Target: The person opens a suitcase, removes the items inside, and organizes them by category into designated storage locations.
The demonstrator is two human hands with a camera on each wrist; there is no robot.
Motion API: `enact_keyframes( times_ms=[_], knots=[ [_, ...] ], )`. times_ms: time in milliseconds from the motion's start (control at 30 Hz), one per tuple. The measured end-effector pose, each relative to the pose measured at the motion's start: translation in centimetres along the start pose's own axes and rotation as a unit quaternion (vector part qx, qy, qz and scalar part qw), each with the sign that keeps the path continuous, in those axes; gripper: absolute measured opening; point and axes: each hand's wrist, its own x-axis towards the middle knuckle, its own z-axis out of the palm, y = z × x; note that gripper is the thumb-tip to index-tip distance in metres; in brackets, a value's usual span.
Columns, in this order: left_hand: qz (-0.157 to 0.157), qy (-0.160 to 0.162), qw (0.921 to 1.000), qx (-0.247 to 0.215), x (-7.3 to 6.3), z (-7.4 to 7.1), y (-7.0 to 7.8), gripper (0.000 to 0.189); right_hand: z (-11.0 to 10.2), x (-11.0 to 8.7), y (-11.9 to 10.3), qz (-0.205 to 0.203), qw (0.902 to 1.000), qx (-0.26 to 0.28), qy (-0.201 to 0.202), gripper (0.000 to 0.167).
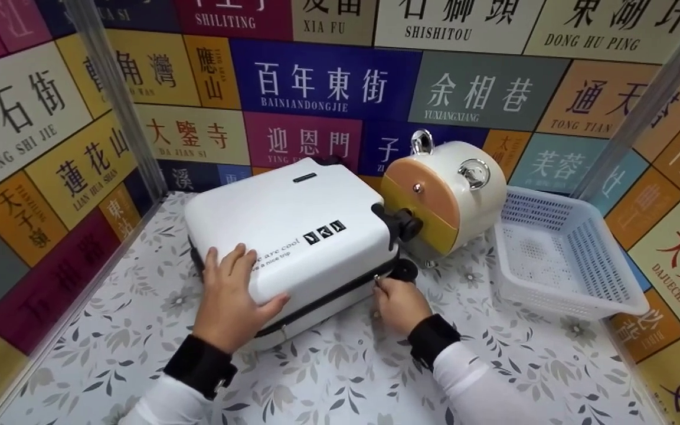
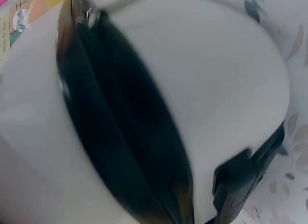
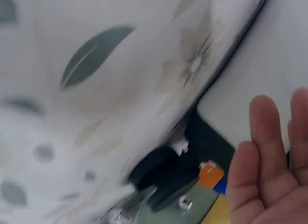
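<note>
A small white suitcase [image 1: 298, 212] with black lettering lies flat on the table. My left hand [image 1: 228, 295] rests on its top near the front left corner, fingers spread and the thumb reaching toward the front edge. Along the side runs a dark zipper seam [image 1: 328, 293], large in the left wrist view as a dark band [image 2: 120, 118]. At the front right corner, beside a black wheel [image 1: 404, 271], my right hand [image 1: 402, 304] pinches a small metal zipper pull [image 1: 376, 278]. The right wrist view shows several of its fingers [image 3: 267, 137] beside the white shell; the pinch is out of sight there.
Behind the wheels, a cream rounded case [image 1: 476, 200] with an orange and yellow face and shiny metal knobs lies on its side. To its right stands a white perforated plastic basket [image 1: 576, 298]. Sign-patterned panels [image 1: 328, 77] wall in the floral-printed table [image 1: 340, 378].
</note>
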Motion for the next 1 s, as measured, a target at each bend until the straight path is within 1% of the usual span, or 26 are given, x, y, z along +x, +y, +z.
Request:
enact_keyframes(
  times_ms=[67,100,133,200,267,333,367,433,467,533,600,700,767,833,900,1000],
  knots=[
    [0.012,-0.006,0.9999,0.010,0.3,-0.3,-0.1,0.090,-0.4,-0.2,0.8,0.002,1.0000,-0.007,0.004,0.023],
    [0.012,-0.011,0.9996,0.021,0.3,-0.4,0.1,0.089,-0.7,-0.2,1.3,0.007,0.9998,-0.013,0.011,0.024],
    [0.010,-0.019,0.9991,0.036,0.4,-0.5,0.5,0.089,-1.0,-0.3,1.8,0.011,0.9996,-0.020,0.020,0.025],
    [0.006,-0.041,0.9961,0.078,0.4,-0.6,1.8,0.086,-1.6,-0.2,2.8,0.023,0.9985,-0.026,0.042,0.027],
    [0.005,-0.065,0.9890,0.133,0.4,-0.2,3.5,0.082,-2.2,-0.1,3.6,0.031,0.9968,-0.033,0.065,0.031],
    [0.011,-0.084,0.9787,0.187,0.2,0.7,5.0,0.085,-2.6,0.2,4.1,0.034,0.9952,-0.035,0.085,0.031],
    [0.019,-0.086,0.9740,0.209,0.1,1.2,5.5,0.087,-2.7,0.3,4.3,0.034,0.9945,-0.035,0.093,0.031],
    [0.039,-0.077,0.9658,0.244,-0.1,2.2,5.7,0.092,-2.9,0.4,4.4,0.031,0.9932,-0.036,0.107,0.026],
    [0.048,-0.068,0.9629,0.257,-0.2,2.5,5.6,0.096,-2.9,0.5,4.4,0.028,0.9927,-0.038,0.111,0.024],
    [0.067,-0.050,0.9612,0.263,-0.5,2.7,4.8,0.098,-3.0,0.5,4.5,0.021,0.9920,-0.041,0.118,0.025],
    [0.087,-0.032,0.9610,0.261,-0.7,2.5,4.1,0.096,-3.0,0.6,4.6,0.018,0.9911,-0.045,0.124,0.024],
    [0.109,-0.019,0.9622,0.249,-0.9,2.0,3.0,0.093,-3.2,0.7,5.1,0.021,0.9897,-0.055,0.130,0.022],
    [0.123,-0.013,0.9630,0.239,-1.0,1.4,2.0,0.092,-3.2,0.7,5.4,0.027,0.9895,-0.060,0.128,0.021],
    [0.136,-0.006,0.9649,0.225,-1.0,0.7,0.5,0.091,-3.4,0.7,5.9,0.029,0.9898,-0.063,0.124,0.022],
    [0.146,0.001,0.9676,0.206,-0.9,-0.3,-1.4,0.091,-3.5,0.7,6.3,0.027,0.9903,-0.064,0.120,0.022],
    [0.148,0.004,0.9738,0.173,-0.5,-1.9,-4.3,0.092,-3.8,0.7,6.8,0.018,0.9909,-0.064,0.117,0.025]
  ],
)
